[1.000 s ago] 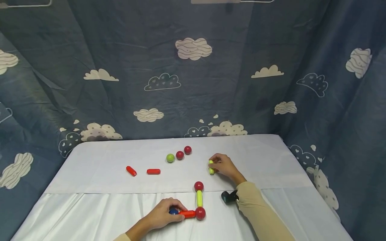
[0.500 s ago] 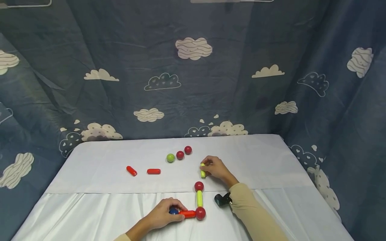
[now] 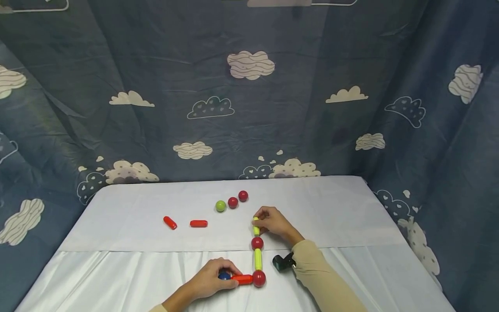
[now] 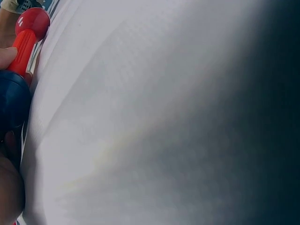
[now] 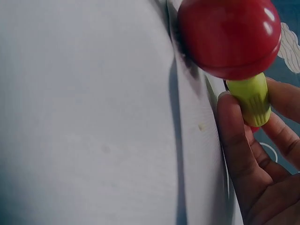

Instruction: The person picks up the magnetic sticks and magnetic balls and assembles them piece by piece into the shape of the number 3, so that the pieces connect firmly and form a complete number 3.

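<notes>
Ball-and-rod chain: L-shaped, mid-table on white cloth. Near end: left hand arched over the blue ball, thumb on the crosswise red rod. Gripping that rod close to its left end, per head and left wrist views. Blue ball at the left end of it, near red ball touching the right end.

Straight beyond: near yellow-green rod, pointing near-to-far, one ball at each end. Just right of it, clear of the chain: black wrist camera, strapped on at the right wrist. Tan sleeve coming in from near right.

Next out: far red ball, then far yellow-green rod at far end of chain, roughly in line. Pinched between fingertips of right hand. Ribbed surface in right wrist view, near end up against the far red ball. Cannot tell how deep it's seated.

Same depth, well left, loose on cloth: slanted red rod, then level red rod to its right, apart from each other.

Farther, left of right hand: lime-green ball, middle red ball and farthest red ball, slanting row, going right and away. Behind table: dark blue curtain, pale cloud print.
</notes>
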`<state>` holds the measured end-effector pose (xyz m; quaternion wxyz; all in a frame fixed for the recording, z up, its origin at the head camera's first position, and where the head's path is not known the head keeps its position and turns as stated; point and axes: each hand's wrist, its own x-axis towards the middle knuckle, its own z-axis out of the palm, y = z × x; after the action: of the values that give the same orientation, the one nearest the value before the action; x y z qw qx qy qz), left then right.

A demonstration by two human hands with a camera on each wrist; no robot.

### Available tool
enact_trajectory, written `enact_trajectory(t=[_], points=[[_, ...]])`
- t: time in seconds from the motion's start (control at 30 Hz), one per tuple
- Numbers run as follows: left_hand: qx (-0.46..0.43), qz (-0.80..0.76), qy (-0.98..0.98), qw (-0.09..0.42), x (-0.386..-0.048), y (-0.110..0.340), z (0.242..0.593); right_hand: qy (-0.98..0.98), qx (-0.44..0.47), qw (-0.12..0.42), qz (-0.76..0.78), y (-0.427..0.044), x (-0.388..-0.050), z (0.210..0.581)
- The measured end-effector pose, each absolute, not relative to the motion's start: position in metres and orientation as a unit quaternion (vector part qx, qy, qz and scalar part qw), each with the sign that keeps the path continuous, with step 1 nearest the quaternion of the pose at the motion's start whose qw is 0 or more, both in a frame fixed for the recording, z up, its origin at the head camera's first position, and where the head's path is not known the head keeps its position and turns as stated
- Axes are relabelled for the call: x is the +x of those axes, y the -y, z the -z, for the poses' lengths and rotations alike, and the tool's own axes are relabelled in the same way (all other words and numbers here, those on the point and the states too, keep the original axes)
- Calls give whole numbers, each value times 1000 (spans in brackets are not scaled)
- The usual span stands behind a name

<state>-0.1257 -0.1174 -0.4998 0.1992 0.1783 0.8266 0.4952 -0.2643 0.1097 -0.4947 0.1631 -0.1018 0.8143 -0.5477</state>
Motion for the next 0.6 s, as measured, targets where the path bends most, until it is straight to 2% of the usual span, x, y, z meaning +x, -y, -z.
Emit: enact_trajectory(t=[0.6], points=[[182,-495,-827,197,-126,117,499,-819,-103,177,536,-110,-259,492]])
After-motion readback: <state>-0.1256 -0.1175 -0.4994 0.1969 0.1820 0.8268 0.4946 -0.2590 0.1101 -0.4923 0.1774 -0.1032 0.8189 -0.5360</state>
